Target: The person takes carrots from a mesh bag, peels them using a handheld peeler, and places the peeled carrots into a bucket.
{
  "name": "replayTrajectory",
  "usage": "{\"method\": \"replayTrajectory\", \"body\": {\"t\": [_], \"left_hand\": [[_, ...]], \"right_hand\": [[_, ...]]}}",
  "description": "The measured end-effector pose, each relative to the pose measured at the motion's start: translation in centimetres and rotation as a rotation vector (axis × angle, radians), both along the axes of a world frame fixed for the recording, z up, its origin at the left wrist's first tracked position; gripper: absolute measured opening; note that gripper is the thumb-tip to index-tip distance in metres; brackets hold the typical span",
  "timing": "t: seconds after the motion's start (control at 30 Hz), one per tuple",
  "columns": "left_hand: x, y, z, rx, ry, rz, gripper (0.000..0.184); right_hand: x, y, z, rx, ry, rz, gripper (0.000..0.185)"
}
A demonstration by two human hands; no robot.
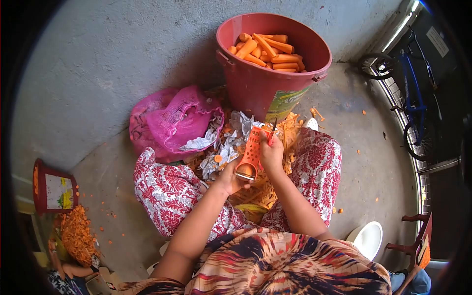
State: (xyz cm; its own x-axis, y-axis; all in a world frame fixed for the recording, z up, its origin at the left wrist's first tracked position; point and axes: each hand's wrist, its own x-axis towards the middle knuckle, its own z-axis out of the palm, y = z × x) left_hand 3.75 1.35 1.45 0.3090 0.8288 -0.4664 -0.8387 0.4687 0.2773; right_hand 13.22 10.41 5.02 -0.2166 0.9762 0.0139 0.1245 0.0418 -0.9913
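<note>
Between my knees, my left hand point(230, 178) is closed around the lower end of an orange plastic peeler point(253, 146) with a pattern of holes and a metal blade. Something orange-brown shows through the opening by the blade; whether it is carrot or a finger I cannot tell. My right hand point(272, 155) grips a small knife point(274, 129) with a red handle, its dark blade pointing up and away. That hand lies against the peeler's right side. Beneath both hands is a heap of carrot peelings point(263, 194) and crumpled paper point(237, 128).
A red bucket point(265, 86) of peeled carrots point(269, 51) stands ahead by the wall. Left of it lies a pink mesh sack point(172, 120). Far left are a smaller red bucket point(54, 187), more peelings point(78, 233) and another person's arm. A bicycle point(413, 93) is at right.
</note>
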Motion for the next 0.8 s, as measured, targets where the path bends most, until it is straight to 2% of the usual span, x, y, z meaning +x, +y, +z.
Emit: {"method": "replayTrajectory", "body": {"t": [0.07, 0.13, 0.17, 0.23, 0.37, 0.43, 0.47, 0.57, 0.6, 0.67, 0.7, 0.73, 0.77, 0.8], "left_hand": [[-0.2, 0.1, -0.3, 0.027, -0.086, -0.05, 0.039], [-0.3, 0.1, 0.0, 0.064, 0.031, -0.077, 0.04], [-0.4, 0.0, 0.3, 0.083, 0.091, -0.09, 0.041], [-0.4, -0.7, 1.0, 0.123, 0.033, -0.149, 0.041], [-1.2, -1.8, 2.0, 0.318, 0.017, -0.203, 0.04], [-1.6, -1.8, 2.0, 0.286, -0.024, -0.22, 0.04], [-1.7, -1.6, 1.9, 0.243, -0.034, -0.203, 0.04], [-1.5, -0.9, 0.3, 0.161, -0.029, -0.186, 0.04], [-1.3, -0.7, 0.3, 0.153, -0.025, -0.187, 0.04], [-1.1, -0.4, -0.1, 0.163, -0.037, -0.163, 0.04], [-1.0, -0.4, 0.1, 0.175, 0.005, -0.135, 0.04], [-0.9, -0.3, 0.3, 0.186, 0.046, -0.108, 0.04], [-0.8, -0.3, 0.4, 0.195, 0.085, -0.081, 0.04], [-0.9, -0.4, 0.5, 0.13, 0.127, -0.071, 0.039]], "right_hand": [[0.0, 0.1, -0.3, 0.017, 0.0, -0.023, 0.023], [0.0, 0.1, -0.3, 0.038, -0.032, -0.052, 0.021], [0.1, 0.5, -0.4, 0.12, -0.088, -0.109, 0.021], [1.2, 2.9, -0.8, 0.287, -0.199, -0.223, 0.021], [5.5, 10.6, 0.4, 0.422, -0.279, -0.553, 0.025], [7.3, 13.5, 0.8, 0.409, -0.247, -0.677, 0.026], [7.7, 13.4, 1.5, 0.35, -0.133, -0.608, 0.025], [5.9, 10.6, 2.2, 0.389, -0.076, -0.384, 0.023], [5.6, 10.8, -0.5, 0.417, -0.068, -0.332, 0.025], [3.1, 5.8, 1.9, 0.24, -0.195, -0.254, 0.022], [2.5, 4.4, 1.1, 0.244, -0.247, -0.214, 0.02], [1.6, 2.5, 2.0, 0.139, -0.111, -0.158, 0.019], [0.6, 1.0, 2.6, 0.214, -0.034, -0.174, 0.027], [0.4, 0.2, 2.3, 0.244, -0.098, -0.148, 0.028]]}}
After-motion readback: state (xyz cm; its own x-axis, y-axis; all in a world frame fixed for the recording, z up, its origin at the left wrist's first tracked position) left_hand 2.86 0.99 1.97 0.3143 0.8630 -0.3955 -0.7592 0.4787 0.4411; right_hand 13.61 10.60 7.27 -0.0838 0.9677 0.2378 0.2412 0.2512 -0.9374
